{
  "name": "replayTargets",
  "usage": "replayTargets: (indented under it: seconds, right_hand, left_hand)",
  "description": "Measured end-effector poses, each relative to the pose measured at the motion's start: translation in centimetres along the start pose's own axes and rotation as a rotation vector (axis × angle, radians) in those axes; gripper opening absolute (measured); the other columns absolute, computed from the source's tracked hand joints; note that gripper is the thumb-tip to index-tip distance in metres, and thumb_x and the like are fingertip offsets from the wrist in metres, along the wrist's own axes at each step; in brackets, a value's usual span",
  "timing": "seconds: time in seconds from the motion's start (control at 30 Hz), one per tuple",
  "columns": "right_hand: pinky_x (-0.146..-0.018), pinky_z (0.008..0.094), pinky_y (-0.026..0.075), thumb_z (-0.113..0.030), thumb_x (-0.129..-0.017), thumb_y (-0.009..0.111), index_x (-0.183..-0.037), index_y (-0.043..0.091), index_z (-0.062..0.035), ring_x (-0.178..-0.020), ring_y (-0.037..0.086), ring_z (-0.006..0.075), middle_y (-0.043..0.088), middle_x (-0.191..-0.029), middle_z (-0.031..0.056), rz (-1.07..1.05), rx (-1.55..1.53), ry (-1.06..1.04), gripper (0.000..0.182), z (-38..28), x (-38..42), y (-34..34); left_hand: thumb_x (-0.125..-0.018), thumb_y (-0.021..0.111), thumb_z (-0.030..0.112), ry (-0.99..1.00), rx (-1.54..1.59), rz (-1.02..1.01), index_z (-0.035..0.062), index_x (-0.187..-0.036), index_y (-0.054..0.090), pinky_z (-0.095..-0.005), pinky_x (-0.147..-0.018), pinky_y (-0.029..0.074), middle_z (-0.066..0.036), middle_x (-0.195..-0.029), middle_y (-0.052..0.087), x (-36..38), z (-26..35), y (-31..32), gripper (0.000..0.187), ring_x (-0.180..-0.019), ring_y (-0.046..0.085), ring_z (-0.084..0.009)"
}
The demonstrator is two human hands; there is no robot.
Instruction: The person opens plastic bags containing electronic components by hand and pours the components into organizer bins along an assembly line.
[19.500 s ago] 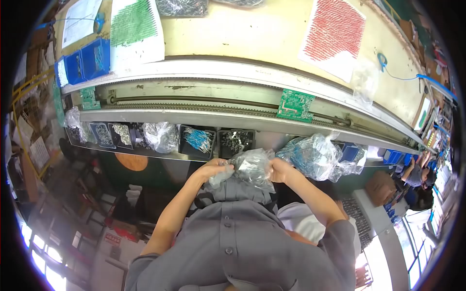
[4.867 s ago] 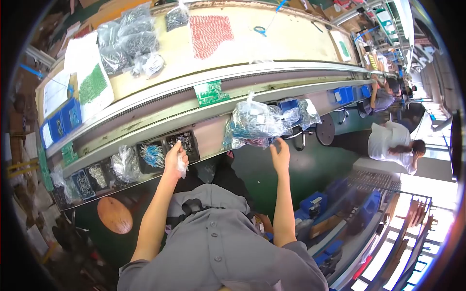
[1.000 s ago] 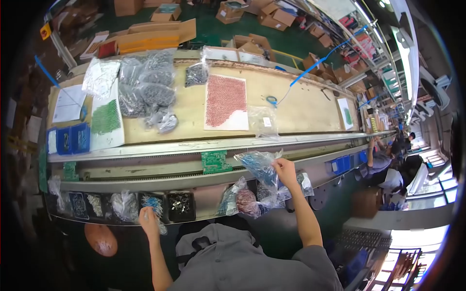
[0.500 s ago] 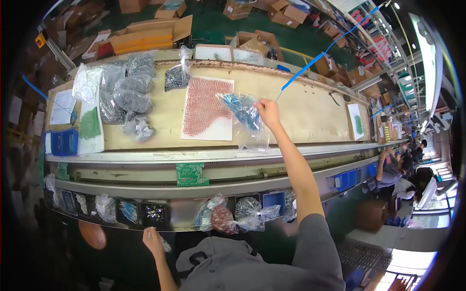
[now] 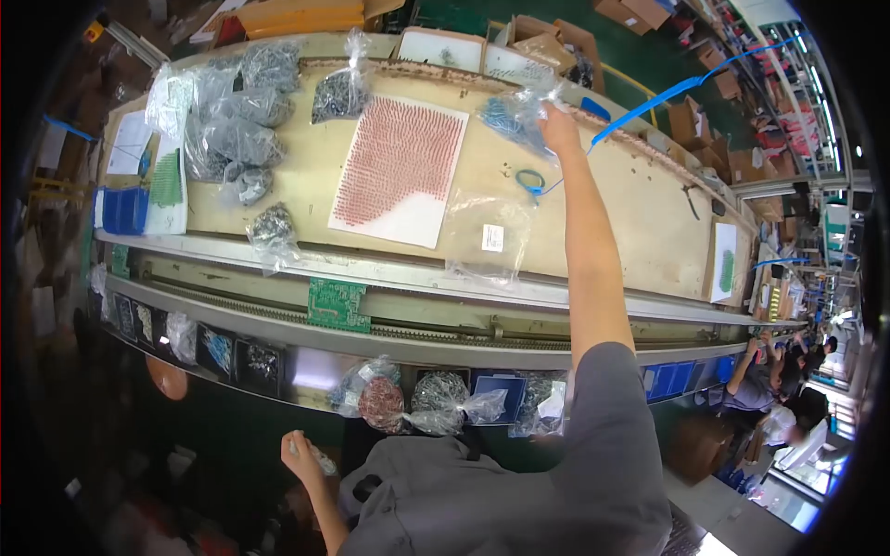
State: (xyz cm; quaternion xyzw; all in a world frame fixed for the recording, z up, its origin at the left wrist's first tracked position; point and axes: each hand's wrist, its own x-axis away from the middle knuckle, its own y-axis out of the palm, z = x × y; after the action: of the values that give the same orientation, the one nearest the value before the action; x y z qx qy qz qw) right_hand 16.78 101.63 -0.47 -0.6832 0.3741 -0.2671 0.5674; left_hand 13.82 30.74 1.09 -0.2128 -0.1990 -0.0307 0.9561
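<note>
At the far side of the table, my right hand (image 5: 558, 128) is closed on the gathered neck of a clear plastic bag of blue parts (image 5: 508, 120). Nearer me lies a flat clear bag (image 5: 471, 243) with a white label. To its left is a white sheet (image 5: 414, 221) studded with rows of small red parts. My left hand (image 5: 301, 454), low in front of the near edge, is closed around something pale and shiny; I cannot tell what it is. A blue loop (image 5: 530, 181) with a cord lies below my right forearm's far end.
Bags of grey parts (image 5: 246, 139) are heaped at the left, with another bag (image 5: 273, 232) nearer the rail. A green circuit board (image 5: 337, 304) sits on the conveyor track. Bins and bags, including red parts (image 5: 381, 400), line the near edge. Co-workers (image 5: 753, 389) are at the right.
My right hand has carried the bag of blue parts away to the far side. The flat clear bag lies below, its label visible. A bag of grey parts now lies near the left rail.
</note>
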Motion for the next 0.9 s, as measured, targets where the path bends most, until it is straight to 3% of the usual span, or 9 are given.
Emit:
replayTargets:
  seconds: [0.1,0.17,0.23,0.37,0.5,0.63,0.77,0.8,0.9]
  right_hand:
    - [-0.081,0.0374,0.042,-0.024,-0.073,0.062,-0.118,0.044,-0.0048,-0.097,0.052,0.0343,0.053,-0.106,0.0217,0.282,-0.214,-0.144,0.052,-3.1,4.6,-0.9]
    - [-0.088,0.0429,0.036,-0.028,-0.069,0.066,-0.118,0.042,-0.004,-0.108,0.043,0.0348,0.044,-0.118,0.0209,-0.041,-0.375,-0.193,0.06,-6.1,11.5,-2.1]
    - [-0.092,0.0537,0.028,-0.028,-0.066,0.068,-0.123,0.037,-0.0072,-0.116,0.034,0.0361,0.039,-0.125,0.0184,-0.266,-0.013,-0.287,0.068,-8.8,19.0,-1.7]
    - [-0.092,0.0626,0.022,-0.024,-0.07,0.063,-0.118,0.043,-0.0118,-0.117,0.033,0.0344,0.039,-0.126,0.0106,-0.246,0.2,-0.234,0.053,-7.8,25.4,3.7]
    - [-0.092,0.0594,0.025,-0.008,-0.075,0.053,-0.091,0.06,-0.0089,-0.102,0.05,0.0292,0.061,-0.093,0.006,0.093,0.119,-0.103,0.018,-6.7,26.6,2.2]
    - [-0.096,0.0541,0.022,-0.007,-0.077,0.05,-0.092,0.059,-0.0045,-0.106,0.047,0.0306,0.057,-0.103,0.0103,0.201,-0.217,-0.162,0.017,-14.7,33.0,-4.5]
    - [-0.072,0.0394,0.041,-0.004,-0.069,0.05,-0.085,0.055,-0.0007,-0.085,0.052,0.0331,0.055,-0.093,0.0163,-0.026,-0.663,-0.5,0.017,-26.2,41.7,-3.5]
    - [-0.068,0.0382,0.043,-0.004,-0.068,0.049,-0.085,0.054,0.0009,-0.079,0.053,0.0327,0.055,-0.089,0.0175,-0.412,-0.64,-0.544,0.018,-28.9,44.0,-2.5]
    - [-0.072,0.041,0.044,-0.004,-0.07,0.048,-0.082,0.05,0.0037,-0.079,0.053,0.0358,0.053,-0.086,0.0209,-0.456,-0.933,-0.616,0.014,-34.8,49.1,0.8]
  left_hand:
    - [-0.084,0.051,0.014,-0.028,0.006,-0.018,0.0017,-0.076,0.052,-0.0184,-0.042,0.029,0.001,-0.056,0.043,0.1,1.1,1.8,0.015,-0.047,0.038,-0.0045]
    - [-0.084,0.052,0.017,-0.119,0.04,-0.001,0.002,-0.077,0.053,-0.0185,-0.041,0.029,0.002,-0.055,0.043,-0.1,1.4,2.7,0.016,-0.046,0.037,-0.005]
    - [-0.084,0.052,0.02,-0.203,0.122,-0.012,0.0046,-0.079,0.052,-0.0203,-0.037,0.03,0.001,-0.053,0.041,-0.6,2.2,3.6,0.016,-0.041,0.037,-0.0069]
    - [-0.085,0.048,0.037,-0.461,0.36,-0.192,0.0059,-0.096,0.045,-0.0233,-0.041,0.034,-0.001,-0.06,0.042,-1.9,2.8,4.2,0.034,-0.046,0.041,-0.0114]
    - [-0.085,0.038,0.048,-0.65,0.672,-0.378,0.0098,-0.109,0.04,-0.0253,-0.049,0.035,-0.004,-0.072,0.043,-2.4,3.3,4.0,0.045,-0.058,0.041,-0.0132]
    - [-0.081,0.036,0.057,-0.757,0.984,-0.574,0.0112,-0.113,0.039,-0.0273,-0.051,0.035,-0.002,-0.072,0.043,-2.8,2.4,3.8,0.056,-0.059,0.041,-0.0134]
    - [-0.07,0.038,0.069,-0.628,0.967,-0.734,0.0112,-0.122,0.034,-0.0309,-0.061,0.042,-0.008,-0.089,0.049,-2.4,2.8,4.0,0.078,-0.07,0.048,-0.0179]
    - [-0.063,0.035,0.075,-0.572,0.855,-0.648,0.009,-0.132,0.024,-0.0363,-0.081,0.042,-0.012,-0.111,0.048,-2.5,2.5,4.2,0.096,-0.094,0.05,-0.023]
    - [-0.078,0.039,0.061,-0.53,0.895,-0.842,0.0034,-0.128,0.029,-0.0363,-0.088,0.039,-0.016,-0.119,0.044,-4.7,-0.7,0.6,0.077,-0.105,0.046,-0.0247]
